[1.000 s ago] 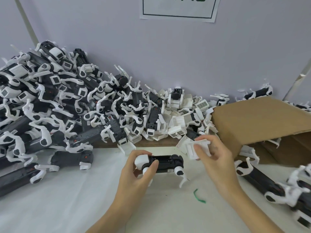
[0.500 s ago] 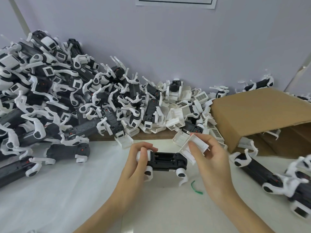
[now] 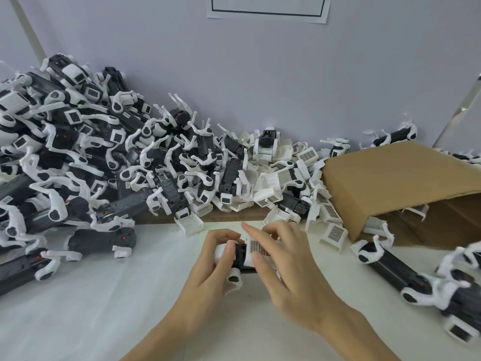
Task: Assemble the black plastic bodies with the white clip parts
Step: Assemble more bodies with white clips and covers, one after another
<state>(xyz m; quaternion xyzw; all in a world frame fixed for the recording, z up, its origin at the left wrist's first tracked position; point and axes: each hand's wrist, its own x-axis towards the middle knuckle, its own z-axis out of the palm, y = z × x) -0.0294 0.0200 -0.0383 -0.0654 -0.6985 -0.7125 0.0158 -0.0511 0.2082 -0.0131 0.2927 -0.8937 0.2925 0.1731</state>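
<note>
Spanning top of frame, wall: plain pale grey wall (image 3: pixel 260 74), white paper sheet (image 3: pixel 266 9) with black border at top centre.
surface: white tabletop (image 3: pixel 104 308), lower half of frame.
pile: black-and-white parts heap (image 3: pixel 104 165), left to centre, against the wall.
box: cardboard box (image 3: pixel 390 183) on its side, right.
left hand (image 3: pixel 208 272): fingers curled round black body (image 3: pixel 240 256), lower centre.
right hand (image 3: pixel 286 272): pinching white clip part (image 3: pixel 256 250) onto the body.

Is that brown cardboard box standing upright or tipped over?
Tipped over: the cardboard box lies on its side, its opening facing the table, parts showing inside.
</note>
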